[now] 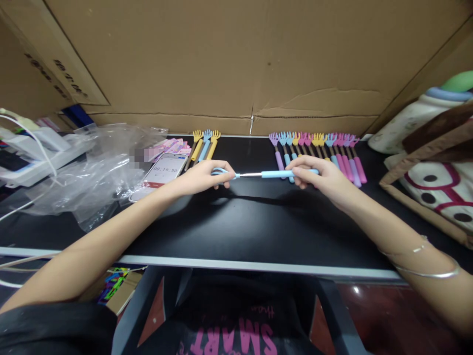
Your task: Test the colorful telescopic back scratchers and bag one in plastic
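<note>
Above the middle of the black table, a light blue back scratcher (271, 174) is held level between my two hands. My left hand (207, 176) pinches its claw end, and the fingers partly cover the claw. Around the blue handle at the other end, my right hand (314, 175) is closed. A short silver rod shows between claw and handle. Beyond my right hand lies a row of back scratchers (347, 162) in purple, blue, yellow and pink, claws toward the cardboard. Past my left hand lie a few more back scratchers (202, 148), yellow and blue.
A phone (166, 170) showing a timer lies left, beside pink packaging (173, 147) and crumpled clear plastic bags (107, 167). A white power strip (44, 153) with cables is far left. Right stand a bottle (414, 118) and a bag (443, 187). Cardboard (221, 59) walls the back.
</note>
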Demonstrator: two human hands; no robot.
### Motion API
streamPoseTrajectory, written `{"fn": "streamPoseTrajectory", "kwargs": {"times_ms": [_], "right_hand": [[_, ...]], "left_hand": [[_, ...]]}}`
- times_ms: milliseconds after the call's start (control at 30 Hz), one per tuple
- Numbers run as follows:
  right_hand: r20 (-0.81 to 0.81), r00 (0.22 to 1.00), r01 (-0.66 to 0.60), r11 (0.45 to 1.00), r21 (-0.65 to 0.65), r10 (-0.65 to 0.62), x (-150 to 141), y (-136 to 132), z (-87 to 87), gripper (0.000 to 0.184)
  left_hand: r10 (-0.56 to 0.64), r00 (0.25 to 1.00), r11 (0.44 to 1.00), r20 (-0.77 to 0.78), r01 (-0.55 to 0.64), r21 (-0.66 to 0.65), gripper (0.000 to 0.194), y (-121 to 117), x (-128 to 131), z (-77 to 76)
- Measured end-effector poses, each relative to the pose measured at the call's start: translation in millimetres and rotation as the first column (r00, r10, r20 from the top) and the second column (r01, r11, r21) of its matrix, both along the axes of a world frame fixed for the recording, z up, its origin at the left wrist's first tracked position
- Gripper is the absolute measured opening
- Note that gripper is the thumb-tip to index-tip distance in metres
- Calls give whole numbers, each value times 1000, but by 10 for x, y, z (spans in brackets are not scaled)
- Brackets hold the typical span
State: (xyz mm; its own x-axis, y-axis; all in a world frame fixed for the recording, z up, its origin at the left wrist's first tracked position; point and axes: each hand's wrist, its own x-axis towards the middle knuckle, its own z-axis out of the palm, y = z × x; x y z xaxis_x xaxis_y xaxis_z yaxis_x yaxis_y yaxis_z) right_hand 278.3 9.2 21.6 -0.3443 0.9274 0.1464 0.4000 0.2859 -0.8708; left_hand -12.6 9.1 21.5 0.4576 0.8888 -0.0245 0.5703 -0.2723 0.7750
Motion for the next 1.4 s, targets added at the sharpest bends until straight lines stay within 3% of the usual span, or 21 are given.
{"fn": "streamPoseTrajectory", "kwargs": {"times_ms": [133, 267, 467, 667, 867, 967, 1067, 1233, 1333, 1400], "right_hand": [[249, 962, 26, 949, 315, -109, -26, -86, 60, 21], [433, 883, -57, 876, 479, -179, -48, -129, 30, 22], [579, 798, -196, 839, 507, -164, -142, -207, -51, 24], [634, 773, -329, 832, 446, -34, -212, -279, -72, 24], [656, 750, -356, 784, 509, -86, -214, -281, -72, 25], [672, 724, -353, 753, 555, -156, -160, -254, -31, 28], [647, 719, -288, 739, 609, -253, -42, -198, 59, 32], [615, 715, -222, 726, 651, -333, 358, -114, 222, 38], [592, 669, -168, 684, 710, -450, 688, -106, 237, 42], [598, 627, -136, 687, 714, -498, 874, -107, 209, 43]], "left_hand": [[0, 1000, 999, 24, -1, 39, 32, -18, 11, -23], [22, 1000, 996, 16, -23, 88, 29, -92, 87, -42], [1, 999, 976, -37, 7, 219, 28, -226, 207, -88], [52, 967, 946, -250, 33, 324, 27, -308, 246, -62], [8, 915, 900, -403, 169, 402, 30, -313, 202, 46], [16, 885, 855, -465, 229, 466, 33, -257, 98, 142], [115, 873, 800, -474, 202, 565, 37, -176, -78, 268], [184, 896, 826, -404, 82, 557, 34, -115, -438, 426], [217, 913, 823, -345, 19, 568, 35, -118, -665, 402], [241, 918, 819, -315, -18, 574, 34, -117, -787, 353]]}}
